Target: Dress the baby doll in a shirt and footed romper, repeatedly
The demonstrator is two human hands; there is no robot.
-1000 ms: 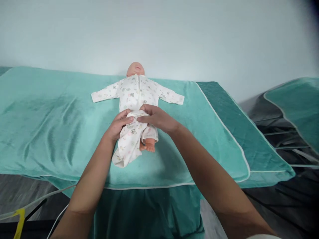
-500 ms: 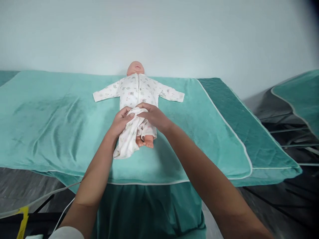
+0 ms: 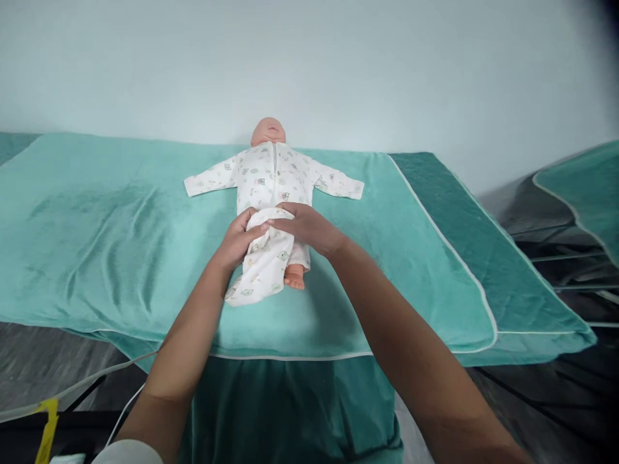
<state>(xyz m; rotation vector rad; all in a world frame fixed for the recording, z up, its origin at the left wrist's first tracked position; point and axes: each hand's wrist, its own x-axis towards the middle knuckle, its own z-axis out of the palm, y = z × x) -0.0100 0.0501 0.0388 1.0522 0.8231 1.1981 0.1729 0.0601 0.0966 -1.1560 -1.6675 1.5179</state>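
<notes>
A baby doll (image 3: 269,130) lies on its back in a white printed zip-front top (image 3: 275,174), arms spread to both sides. Over its lower body hangs a white printed baby garment (image 3: 264,270), gathered at its upper edge. My left hand (image 3: 239,238) grips this garment's left side, thumb on top. From the right, my right hand (image 3: 304,225) grips the same gathered edge, its fingertips close to the left thumb. One bare doll foot (image 3: 294,277) shows below the cloth on the right; the other is covered. Whether the garment joins the top is hidden by my hands.
Under the doll a light green velvety cover (image 3: 174,283) spreads over the bed, with a darker quilted layer (image 3: 464,225) at the right. A pale wall (image 3: 309,71) rises behind. Metal rack bars (image 3: 565,258) stand at right. A cable (image 3: 111,370) with yellow tape runs lower left.
The held garment has swung across and spread flatter, now covering the doll's left-hand foot in view. Both hands keep their grip, and the whole view has shifted slightly.
</notes>
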